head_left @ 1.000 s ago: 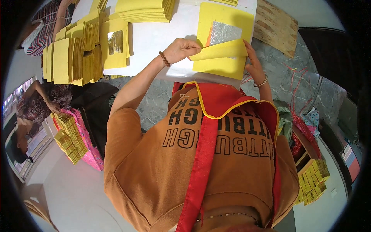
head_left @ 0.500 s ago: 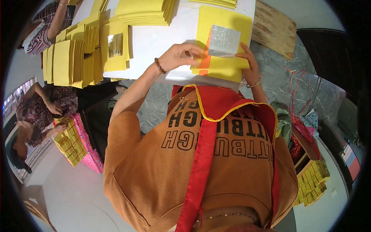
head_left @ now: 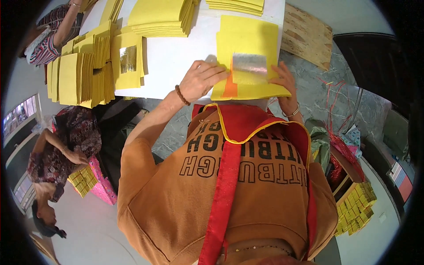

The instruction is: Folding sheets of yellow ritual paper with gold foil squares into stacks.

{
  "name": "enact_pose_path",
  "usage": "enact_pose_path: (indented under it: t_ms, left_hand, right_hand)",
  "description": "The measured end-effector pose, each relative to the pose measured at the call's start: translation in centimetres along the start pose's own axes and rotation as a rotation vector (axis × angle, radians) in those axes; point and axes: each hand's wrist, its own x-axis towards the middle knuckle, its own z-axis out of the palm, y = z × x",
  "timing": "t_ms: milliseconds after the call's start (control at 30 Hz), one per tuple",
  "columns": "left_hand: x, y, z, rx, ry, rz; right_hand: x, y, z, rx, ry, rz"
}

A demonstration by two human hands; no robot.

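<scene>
A yellow paper sheet (head_left: 247, 33) lies at the near right corner of the table, with a silver foil square (head_left: 250, 66) and an orange strip (head_left: 229, 87) on it. My left hand (head_left: 203, 80) is closed at the sheet's left edge, fingertips pressed together beside the orange strip. At the opposite edge, my right hand (head_left: 285, 86) has its fingers bent over the paper, gripping its side near the foil. The sheet's near edge lifts slightly by that hand. Part of the right thumb is hard to make out.
Stacks of yellow paper (head_left: 161, 17) and upright yellow bundles (head_left: 81, 75) cover the white table's (head_left: 168, 62) left and far parts. Another foil-faced sheet (head_left: 128, 59) lies there. A wooden board (head_left: 307, 35) stands beyond the right edge. A seated person (head_left: 66, 150) and another person's arm (head_left: 66, 26) are at left.
The foil area has moved nearer to me, and the folded near part now lies differently, with more yellow paper showing beyond. My left fingers have closed in on the left edge. The seated person has shifted.
</scene>
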Motion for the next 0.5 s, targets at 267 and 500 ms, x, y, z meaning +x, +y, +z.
enact_pose_path:
  t_ms: [267, 500]
  left_hand:
    - [0.7, 0.9, 1.5, -0.561, 0.003, -0.697]
    - [0.2, -0.3, 4.8, -0.866, 0.155, -0.949]
  right_hand:
    - [0.2, -0.5, 2.3, 0.274, 0.083, 0.427]
    - [2.2, -0.6, 3.2, 0.323, 0.184, 0.643]
